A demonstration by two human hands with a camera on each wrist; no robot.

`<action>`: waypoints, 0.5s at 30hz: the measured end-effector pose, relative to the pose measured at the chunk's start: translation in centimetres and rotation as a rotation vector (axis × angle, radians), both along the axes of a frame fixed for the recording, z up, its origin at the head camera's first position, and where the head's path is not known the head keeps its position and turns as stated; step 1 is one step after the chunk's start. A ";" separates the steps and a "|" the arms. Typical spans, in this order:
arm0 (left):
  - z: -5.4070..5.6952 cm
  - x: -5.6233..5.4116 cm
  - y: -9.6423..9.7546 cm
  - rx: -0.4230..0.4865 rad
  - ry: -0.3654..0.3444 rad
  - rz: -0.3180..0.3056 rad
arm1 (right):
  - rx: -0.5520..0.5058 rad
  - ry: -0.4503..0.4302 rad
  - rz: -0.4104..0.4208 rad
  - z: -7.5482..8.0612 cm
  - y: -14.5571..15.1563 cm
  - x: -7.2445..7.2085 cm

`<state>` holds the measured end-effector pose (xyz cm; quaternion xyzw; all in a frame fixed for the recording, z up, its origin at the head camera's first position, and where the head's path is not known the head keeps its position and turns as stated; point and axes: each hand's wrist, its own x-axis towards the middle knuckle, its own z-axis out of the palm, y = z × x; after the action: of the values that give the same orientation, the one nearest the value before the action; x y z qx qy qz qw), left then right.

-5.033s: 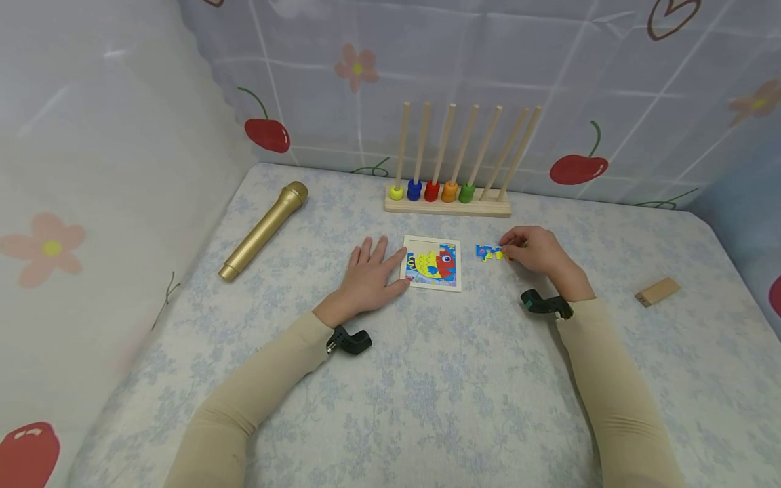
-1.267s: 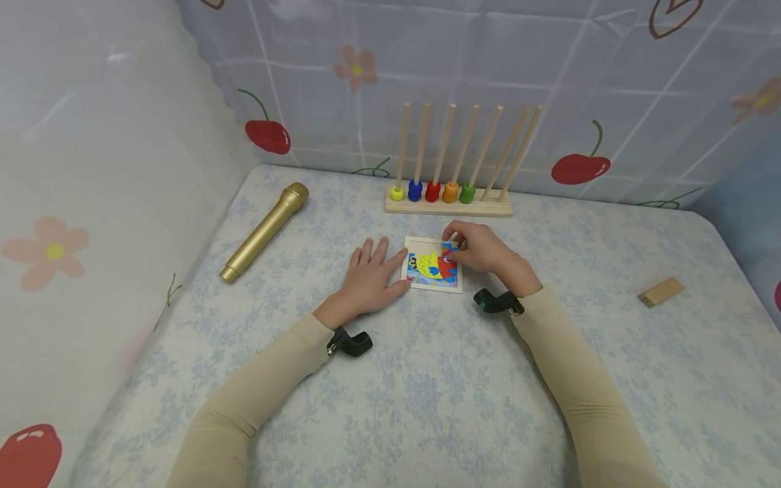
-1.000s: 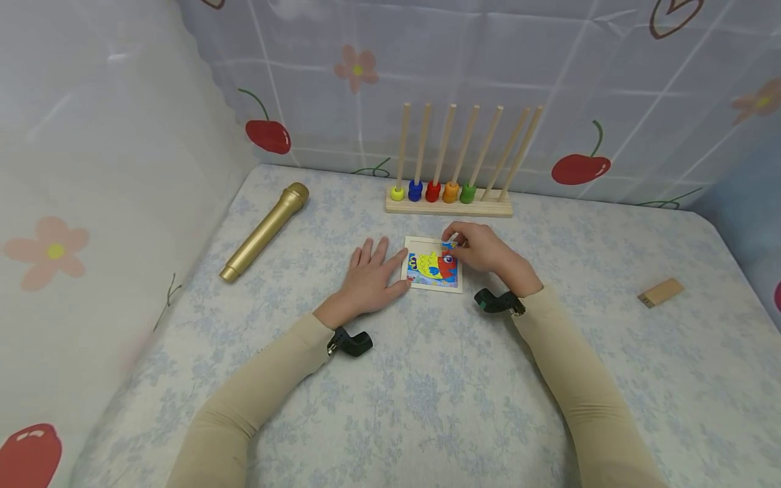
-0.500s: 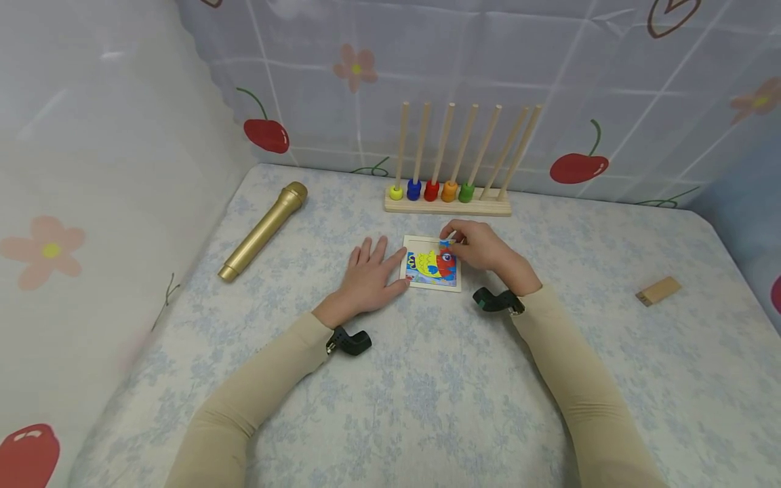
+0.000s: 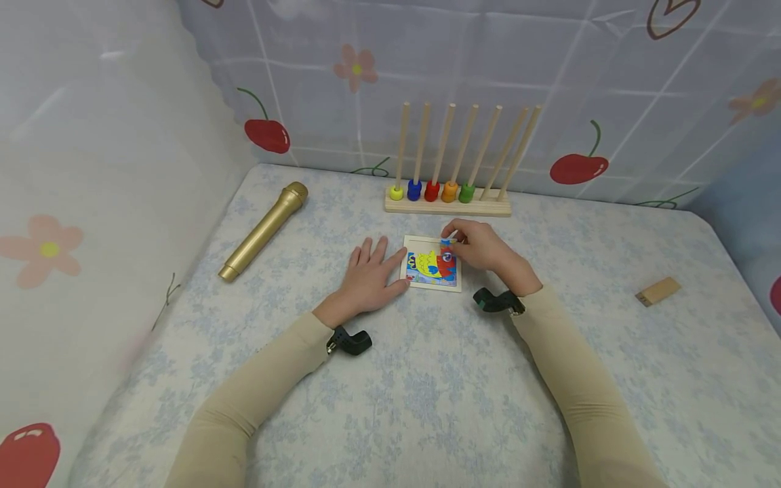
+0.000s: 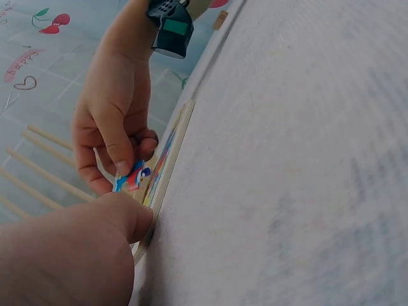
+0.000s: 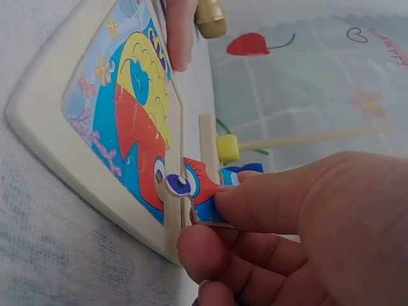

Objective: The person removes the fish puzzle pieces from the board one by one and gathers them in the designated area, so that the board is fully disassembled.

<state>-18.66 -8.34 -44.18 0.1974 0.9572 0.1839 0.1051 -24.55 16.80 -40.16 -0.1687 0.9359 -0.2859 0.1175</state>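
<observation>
A small fish jigsaw puzzle in a pale frame (image 5: 433, 289) lies on the table before me. My left hand (image 5: 368, 281) rests palm down, fingers spread, its index finger and thumb touching the frame's left edge. My right hand (image 5: 478, 245) is over the frame's top right corner and pinches a puzzle piece (image 7: 203, 185) between thumb and fingers. That piece is red and blue with part of the eye. In the right wrist view it is tilted at the edge of the assembled yellow, red and blue fish (image 7: 141, 76). The frame's upper strip shows bare wood.
Behind the puzzle stands a wooden peg rack (image 5: 448, 209) with coloured beads on several of its upright rods. A gold microphone (image 5: 264, 232) lies at the left. At the right is a small wooden block (image 5: 658, 291). Patterned curtains border the table.
Since five seconds ago my right hand has moved left from pieces beside the frame to its top right corner, with a piece pinched. Over the last second the piece has tilted slightly. The left hand stays still.
</observation>
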 end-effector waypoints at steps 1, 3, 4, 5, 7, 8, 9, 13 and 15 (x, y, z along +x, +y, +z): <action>0.0 0.0 0.0 0.000 0.002 -0.001 | -0.001 0.002 -0.001 0.0 0.0 0.0; 0.1 0.0 0.0 0.004 0.006 -0.003 | -0.001 0.006 0.002 0.1 0.2 -0.1; 0.1 0.0 0.0 0.005 0.008 -0.003 | 0.002 0.007 0.002 0.2 0.3 -0.1; 0.1 0.0 0.0 0.007 0.012 -0.004 | 0.003 0.006 0.002 0.2 0.4 -0.2; 0.1 0.0 0.0 0.010 0.014 -0.005 | 0.003 0.010 0.003 0.4 0.7 -0.2; 0.1 0.1 0.0 0.014 0.016 -0.006 | 0.002 0.014 0.002 0.5 0.9 -0.2; 0.1 0.1 0.0 0.016 0.016 -0.007 | 0.001 0.020 -0.002 0.6 1.2 -0.2; 0.1 0.1 0.0 0.025 0.014 -0.010 | -0.005 0.036 -0.024 1.2 2.6 -0.1; 0.0 0.1 0.0 0.024 0.012 -0.008 | 0.004 0.039 -0.043 1.5 3.6 0.1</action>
<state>-18.59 -8.33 -44.17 0.2035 0.9547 0.1938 0.0979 -24.45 20.39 -38.65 -0.1536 0.9421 -0.2831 0.0936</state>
